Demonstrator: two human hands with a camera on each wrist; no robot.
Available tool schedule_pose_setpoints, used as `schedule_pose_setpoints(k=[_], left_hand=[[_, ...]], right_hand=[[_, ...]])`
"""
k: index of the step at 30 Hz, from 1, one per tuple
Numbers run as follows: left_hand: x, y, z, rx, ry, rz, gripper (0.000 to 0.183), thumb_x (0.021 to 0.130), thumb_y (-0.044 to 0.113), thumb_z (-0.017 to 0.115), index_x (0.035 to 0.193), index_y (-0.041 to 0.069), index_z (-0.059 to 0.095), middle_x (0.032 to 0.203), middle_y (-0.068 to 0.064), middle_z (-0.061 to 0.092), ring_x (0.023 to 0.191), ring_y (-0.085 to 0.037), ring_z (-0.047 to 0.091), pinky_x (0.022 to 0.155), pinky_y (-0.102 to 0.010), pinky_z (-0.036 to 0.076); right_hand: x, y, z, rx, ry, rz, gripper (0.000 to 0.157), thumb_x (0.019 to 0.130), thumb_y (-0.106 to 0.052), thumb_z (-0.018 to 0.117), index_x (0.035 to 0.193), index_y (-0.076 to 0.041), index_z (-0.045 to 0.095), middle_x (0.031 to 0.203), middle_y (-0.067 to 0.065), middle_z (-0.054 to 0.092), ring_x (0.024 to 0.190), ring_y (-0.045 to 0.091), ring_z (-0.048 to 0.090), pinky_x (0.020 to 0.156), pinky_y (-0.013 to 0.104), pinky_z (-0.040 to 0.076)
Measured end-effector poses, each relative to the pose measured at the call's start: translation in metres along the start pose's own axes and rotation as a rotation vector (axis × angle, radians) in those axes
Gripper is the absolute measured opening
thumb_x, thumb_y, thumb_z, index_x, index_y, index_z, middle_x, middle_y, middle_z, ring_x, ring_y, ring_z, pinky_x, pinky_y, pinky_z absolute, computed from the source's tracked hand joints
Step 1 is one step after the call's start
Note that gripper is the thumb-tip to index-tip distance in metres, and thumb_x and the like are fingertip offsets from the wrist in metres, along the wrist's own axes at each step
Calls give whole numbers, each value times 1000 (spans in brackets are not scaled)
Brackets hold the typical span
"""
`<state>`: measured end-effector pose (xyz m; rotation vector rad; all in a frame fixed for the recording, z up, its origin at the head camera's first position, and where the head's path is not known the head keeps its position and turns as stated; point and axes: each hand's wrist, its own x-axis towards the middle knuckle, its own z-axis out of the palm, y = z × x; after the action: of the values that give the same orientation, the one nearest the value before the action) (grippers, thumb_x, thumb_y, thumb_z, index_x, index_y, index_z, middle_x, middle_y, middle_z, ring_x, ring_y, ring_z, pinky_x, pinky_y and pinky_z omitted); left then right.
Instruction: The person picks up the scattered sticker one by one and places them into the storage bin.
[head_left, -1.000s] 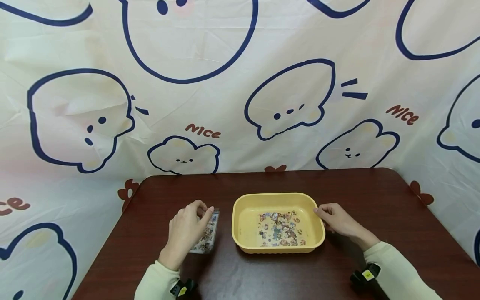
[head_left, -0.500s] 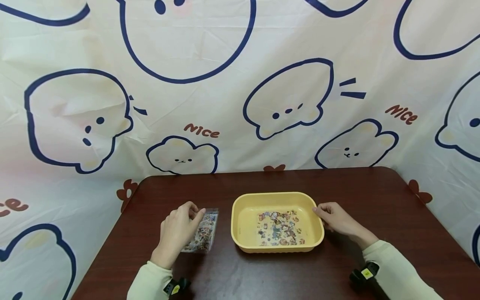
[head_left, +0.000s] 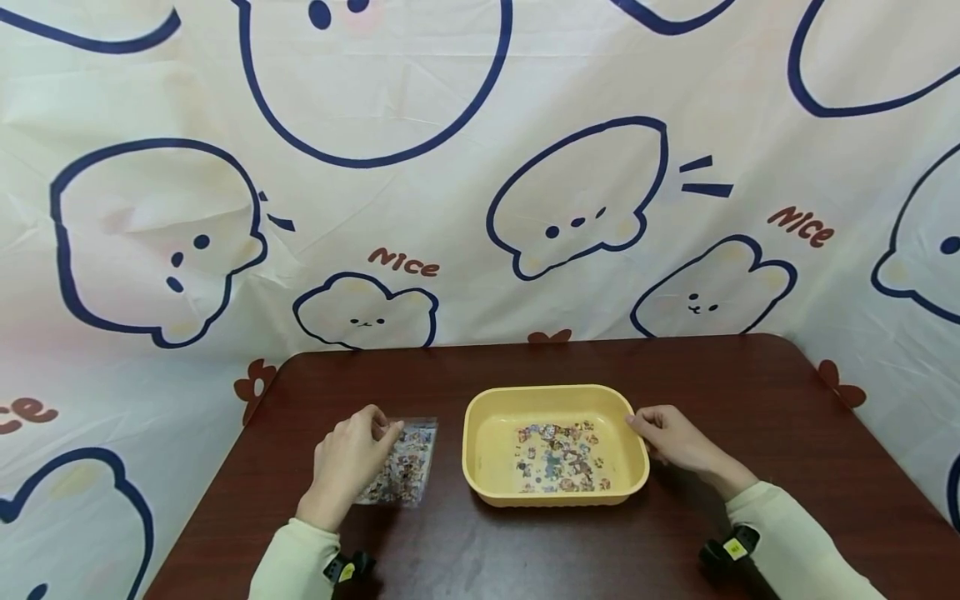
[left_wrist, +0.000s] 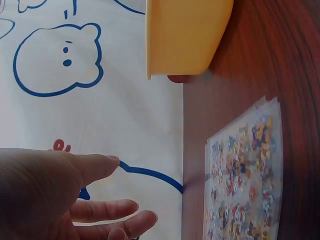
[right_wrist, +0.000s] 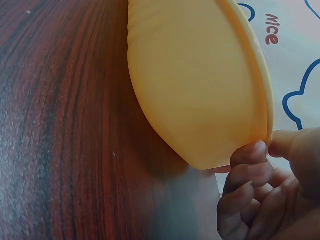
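Head view shows left hand point(head_left: 348, 467) relaxed beside sticker sheet point(head_left: 401, 473), holding nothing; right hand point(head_left: 671, 440) should pinch yellow tray point(head_left: 480, 417) rim steady.

Clear sticker packet point(head_left: 401, 472) flat on table, just left of yellow tray point(head_left: 480, 479).

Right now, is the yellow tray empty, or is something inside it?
Not empty. The yellow tray has a sticker sheet lying flat on its floor, seen in the head view.
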<state>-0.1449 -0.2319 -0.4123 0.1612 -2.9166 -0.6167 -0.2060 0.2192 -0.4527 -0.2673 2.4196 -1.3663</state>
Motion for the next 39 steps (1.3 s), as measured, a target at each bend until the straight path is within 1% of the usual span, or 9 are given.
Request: schedule_pose_setpoints(k=[3, 6, 11, 18, 22, 26, 35, 39], left_hand=[[1, -4, 0, 10, -19, -15, 31, 96, 41, 67, 99, 10, 66, 72, 0, 65, 54, -14, 51, 49, -32, 38], [2, -8, 1, 19, -33, -26, 34, 95, 42, 68, 103, 8, 66, 76, -2, 66, 54, -15, 52, 49, -32, 38], [4, -13, 2, 38, -48, -37, 37, 95, 42, 68, 107, 6, 66, 79, -2, 65, 56, -16, 54, 50, -33, 39], [3, -22, 4, 78, -71, -58, 42, 94, 42, 69, 110, 3, 65, 82, -10, 67, 57, -20, 56, 51, -36, 40], [4, -27, 4, 101, -91, -75, 44, 93, 43, 70, 105, 1, 62, 75, -9, 61, 56, -21, 54, 50, -35, 39], [5, -32, 5, 123, -124, -102, 45, 92, 46, 70, 96, 3, 58, 69, -8, 53, 55, -22, 52, 50, -35, 37], [5, -42, 10, 147, -145, -123, 47, 90, 47, 72, 81, 6, 50, 63, -8, 48, 52, -22, 49, 49, -34, 33], [7, -47, 15, 141, -173, -139, 52, 88, 53, 72, 79, 7, 50, 65, -9, 47, 54, -23, 48, 50, -34, 32]], right_hand=[[0, 0, 0, 0, 0, 1, 40, 109, -30, 46, 83, -2, 57, 59, -1, 47, 47, 10, 41, 45, 25, 37], [0, 0, -1, 4, 0, 1, 40, 109, -29, 47, 82, -2, 57, 59, -1, 47, 46, 10, 41, 45, 25, 37], [1, 0, -1, 8, -1, 0, 39, 109, -28, 46, 81, -2, 56, 60, -1, 47, 46, 10, 40, 45, 25, 36], [0, -1, -1, 8, -5, 3, 38, 109, -26, 46, 80, -3, 55, 59, -2, 46, 46, 9, 40, 45, 24, 36], [0, -1, -1, 7, -6, 5, 38, 109, -26, 46, 81, -3, 55, 59, -2, 46, 46, 9, 39, 45, 24, 36], [-1, -2, -1, 3, -12, -8, 39, 109, -27, 46, 80, -1, 54, 58, -2, 45, 46, 9, 39, 45, 25, 36], [-1, -3, -2, 3, -16, -8, 39, 109, -27, 46, 81, -1, 55, 58, -2, 46, 46, 9, 39, 45, 25, 36], [-1, -3, -1, 2, -9, 3, 38, 109, -27, 47, 80, -2, 55, 58, -3, 46, 46, 9, 40, 45, 24, 36]])
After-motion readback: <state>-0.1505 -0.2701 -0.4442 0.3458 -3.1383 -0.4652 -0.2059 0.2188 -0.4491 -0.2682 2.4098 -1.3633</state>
